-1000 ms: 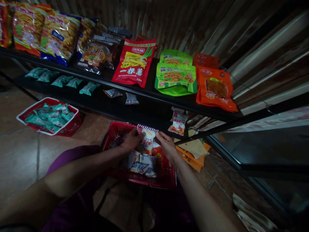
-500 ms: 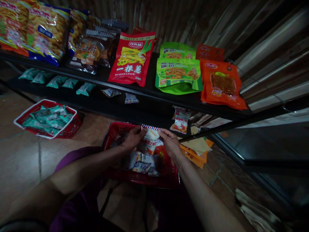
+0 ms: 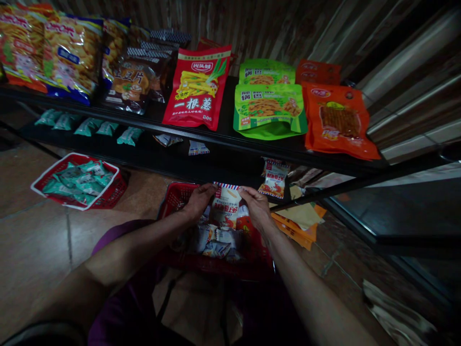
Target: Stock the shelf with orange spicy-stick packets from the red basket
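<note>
Between my two hands is a small white snack packet (image 3: 226, 207) with a striped top edge and red lettering. My left hand (image 3: 199, 202) pinches its upper left corner, and my right hand (image 3: 255, 205) pinches the upper right one. The packet hangs over a red plastic basket (image 3: 216, 267) in front of my knees. Several similar snack packets (image 3: 216, 248) lie in the basket below it. On the lower shelf, just beyond my right hand, a pair of matching packets (image 3: 274, 179) rests near the shelf's end.
A black two-tier shelf (image 3: 151, 156) runs across the view. Its upper tier carries a red bag (image 3: 197, 89), green pouches (image 3: 269, 109) and orange bags (image 3: 336, 120). A second basket (image 3: 111, 192) with teal packets stands at left. Orange and tan paper (image 3: 297, 228) lies on the floor at right.
The packet's front now faces me more fully, with more of its printing visible between my hands. Both hands keep their pinch. The whole view has shifted slightly.
</note>
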Tool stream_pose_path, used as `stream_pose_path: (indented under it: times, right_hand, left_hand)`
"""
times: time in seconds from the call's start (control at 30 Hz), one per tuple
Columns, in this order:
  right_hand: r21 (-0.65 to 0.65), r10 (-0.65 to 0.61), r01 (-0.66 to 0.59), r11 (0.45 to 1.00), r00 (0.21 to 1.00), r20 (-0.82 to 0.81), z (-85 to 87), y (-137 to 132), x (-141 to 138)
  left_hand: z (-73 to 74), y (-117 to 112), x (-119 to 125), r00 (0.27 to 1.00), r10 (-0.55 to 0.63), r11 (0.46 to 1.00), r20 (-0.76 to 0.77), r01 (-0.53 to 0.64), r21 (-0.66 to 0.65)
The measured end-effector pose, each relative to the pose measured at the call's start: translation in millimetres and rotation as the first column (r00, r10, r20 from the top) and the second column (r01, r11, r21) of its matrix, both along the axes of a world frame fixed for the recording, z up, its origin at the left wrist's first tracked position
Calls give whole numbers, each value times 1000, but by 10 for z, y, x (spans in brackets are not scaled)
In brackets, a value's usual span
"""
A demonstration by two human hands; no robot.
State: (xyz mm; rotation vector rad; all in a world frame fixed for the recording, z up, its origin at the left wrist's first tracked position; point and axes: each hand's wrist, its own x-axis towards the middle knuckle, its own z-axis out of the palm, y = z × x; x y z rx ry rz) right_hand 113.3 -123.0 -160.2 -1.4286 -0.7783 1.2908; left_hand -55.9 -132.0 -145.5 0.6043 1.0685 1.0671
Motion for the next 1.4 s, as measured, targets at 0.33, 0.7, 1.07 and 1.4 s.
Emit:
stream_pose_path:
  times: [0.33,0.7,1.07,1.4]
  right_hand:
    - [10,-71,71,997,997,4,81,52,-114]
    - [-23,-106,104,994,993,-58,133,93,-176]
    - [-83,-279,267,960,934,-223,72,199,28]
    - [-97,-372,359,928,907,-198,54,267,168]
  left_hand:
    - [114,-2,-2,999,28,1000,-40,-29,-4]
    - [91,38,13,994,106,990,-7,-106,-97]
    - [12,-73,56,984,-134,981,120,149,-125]
    - [21,-168,65,959,-195,976,205,210,-53]
